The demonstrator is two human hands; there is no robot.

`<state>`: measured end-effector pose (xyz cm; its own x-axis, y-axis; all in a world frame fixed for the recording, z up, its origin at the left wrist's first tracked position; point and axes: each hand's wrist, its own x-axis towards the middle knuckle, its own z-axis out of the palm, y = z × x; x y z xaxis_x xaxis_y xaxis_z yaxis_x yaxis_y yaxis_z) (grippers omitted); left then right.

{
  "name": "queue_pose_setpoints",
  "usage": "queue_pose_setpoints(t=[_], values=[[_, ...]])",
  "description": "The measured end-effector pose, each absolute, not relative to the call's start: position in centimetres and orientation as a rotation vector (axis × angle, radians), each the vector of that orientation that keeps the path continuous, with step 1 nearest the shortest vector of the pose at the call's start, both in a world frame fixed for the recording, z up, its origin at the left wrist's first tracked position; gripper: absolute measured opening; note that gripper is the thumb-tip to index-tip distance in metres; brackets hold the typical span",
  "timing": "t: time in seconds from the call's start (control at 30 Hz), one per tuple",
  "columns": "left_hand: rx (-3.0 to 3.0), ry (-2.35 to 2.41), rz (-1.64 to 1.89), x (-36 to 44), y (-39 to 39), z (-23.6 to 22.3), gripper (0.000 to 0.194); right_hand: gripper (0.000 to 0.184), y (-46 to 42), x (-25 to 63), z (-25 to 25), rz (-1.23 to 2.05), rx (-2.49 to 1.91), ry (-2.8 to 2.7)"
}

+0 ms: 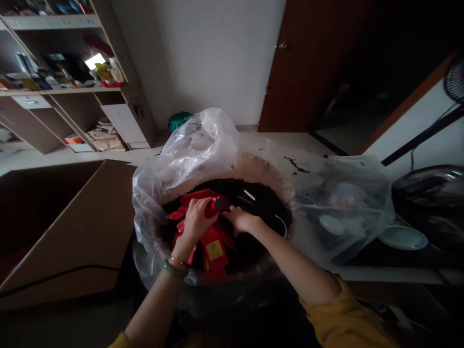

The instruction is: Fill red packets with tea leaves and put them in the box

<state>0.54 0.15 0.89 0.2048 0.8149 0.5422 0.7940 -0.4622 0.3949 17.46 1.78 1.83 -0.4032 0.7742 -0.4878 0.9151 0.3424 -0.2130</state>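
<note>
A large clear plastic bag [188, 154] stands open before me, filled with dark loose material [261, 203]. Several red packets [213, 249] lie on top of it at the near side. My left hand [197, 220], with a green bangle on the wrist, is closed round one red packet [215, 205]. My right hand [241, 220] reaches in beside it, its fingers pinched at the same packet's edge. Both forearms come up from the bottom of the view, with yellow sleeves.
A brown cardboard box [54, 227] stands open at the left. A second clear bag [344, 208] lies on the table at the right, near a pale green plate [404, 238] and a dark pot [431, 198]. Shelves [65, 87] and a brown door [311, 63] stand behind.
</note>
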Motion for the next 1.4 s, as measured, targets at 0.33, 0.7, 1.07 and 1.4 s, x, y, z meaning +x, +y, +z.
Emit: queue_pose_setpoints(t=[0.33,0.7,1.07,1.4], values=[[2.387,1.598,1.141,0.5,0.4,0.5,0.035,0.119,0.2,19.1,0.3,-0.576,1.785,2.180],[2.402,1.561,1.125,0.7,0.7,0.5,0.036,0.117,0.8,19.6,2.0,-0.699,1.758,2.196],[2.419,1.529,1.098,0.4,0.9,0.9,0.038,0.063,0.2,16.9,2.0,-0.528,1.600,2.434],[2.410,1.540,1.098,0.4,1.0,0.8,0.041,0.030,2.9,20.3,3.3,-0.900,1.818,2.832]])
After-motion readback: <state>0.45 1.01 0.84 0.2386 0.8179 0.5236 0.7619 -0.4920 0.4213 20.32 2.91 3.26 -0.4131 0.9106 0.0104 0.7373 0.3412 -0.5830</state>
